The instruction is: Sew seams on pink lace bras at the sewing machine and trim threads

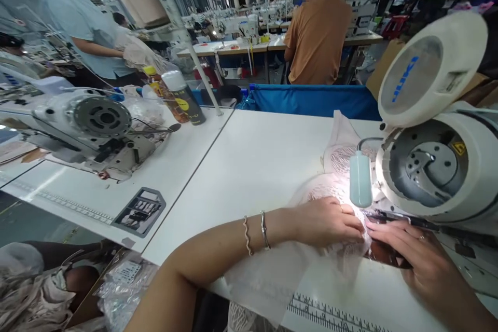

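Observation:
A pale pink piece of sheer lace fabric point(336, 129) lies on the white table and runs under the lit needle area of the sewing machine point(482, 161). My left hand point(330, 220) rests over the lace, fingers close together and bent onto it just left of the needle area. On the other side, my right hand point(416, 246) has its fingertips on the fabric's edge, close to my left fingers. A loose sheer part of the fabric hangs below my left forearm toward the table's front edge. The needle itself is hidden behind a pale green lamp point(360, 179).
The machine's round cover point(431, 70) stands raised. To the left are another sewing machine point(85, 124), a spray can point(182, 97) and a bottle point(171, 101). A ruler strip point(330, 314) runs along the front edge. Two people stand or sit beyond the table.

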Motion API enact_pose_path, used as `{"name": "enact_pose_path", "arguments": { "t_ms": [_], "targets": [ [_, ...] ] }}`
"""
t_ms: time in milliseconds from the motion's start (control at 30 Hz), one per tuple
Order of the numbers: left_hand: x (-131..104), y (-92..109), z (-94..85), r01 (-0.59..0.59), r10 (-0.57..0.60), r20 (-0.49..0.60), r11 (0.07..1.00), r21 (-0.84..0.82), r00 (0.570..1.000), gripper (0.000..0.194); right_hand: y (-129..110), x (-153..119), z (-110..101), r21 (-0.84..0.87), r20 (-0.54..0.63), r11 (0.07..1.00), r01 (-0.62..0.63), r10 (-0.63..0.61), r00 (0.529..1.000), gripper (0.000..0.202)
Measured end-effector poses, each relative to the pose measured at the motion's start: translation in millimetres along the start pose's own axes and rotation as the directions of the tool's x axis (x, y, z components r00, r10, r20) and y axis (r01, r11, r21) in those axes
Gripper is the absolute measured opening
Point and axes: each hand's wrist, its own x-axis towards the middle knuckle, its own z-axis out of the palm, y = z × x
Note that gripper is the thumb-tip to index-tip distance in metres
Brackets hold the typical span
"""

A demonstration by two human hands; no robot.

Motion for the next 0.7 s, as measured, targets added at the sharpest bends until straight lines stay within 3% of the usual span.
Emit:
{"name": "enact_pose_path", "arguments": {
  "t_ms": [67, 167, 267, 400, 500, 633, 700],
  "targets": [
    [1, 3, 0.8, 0.049, -0.050, 0.025, 0.998, 0.032, 0.998, 0.025, 5, -4, 3, -0.036, 0.013, 0.997, 0.062, -0.061, 0.998, 0.045],
    [4, 9, 5.6, 0.134, -0.135, 0.004, 0.984, 0.115, 0.991, 0.048, 14, -10, 7, -0.080, 0.040, 0.994, 0.081, -0.078, 0.996, 0.053],
    [5, 13, 9.3, 0.148, -0.139, -0.060, 0.974, 0.172, 0.988, 0.063, 19, -10, 9, -0.078, 0.058, 0.994, 0.072, -0.068, 0.996, 0.057],
    [5, 20, 7.7, -0.045, 0.060, -0.073, 0.980, 0.192, 0.996, 0.027, 13, 1, 8, -0.058, 0.002, 0.996, 0.065, -0.065, 0.998, 0.058],
    [5, 25, 2.4, -0.169, 0.172, -0.018, 0.981, 0.099, 0.985, 0.027, 4, 9, 5, 0.007, -0.009, 0.999, 0.040, -0.040, 0.999, 0.057],
    [8, 24, -2.2, -0.096, 0.092, -0.048, 0.991, -0.092, 0.995, 0.024, -5, 13, -1, 0.070, -0.024, 0.997, -0.043, 0.044, 0.999, 0.054],
    [9, 21, 0.8, -0.014, 0.006, -0.097, 0.996, -0.090, 0.995, 0.025, -7, 13, -3, 0.081, -0.026, 0.995, -0.053, 0.055, 0.998, 0.058]
  ]
}}
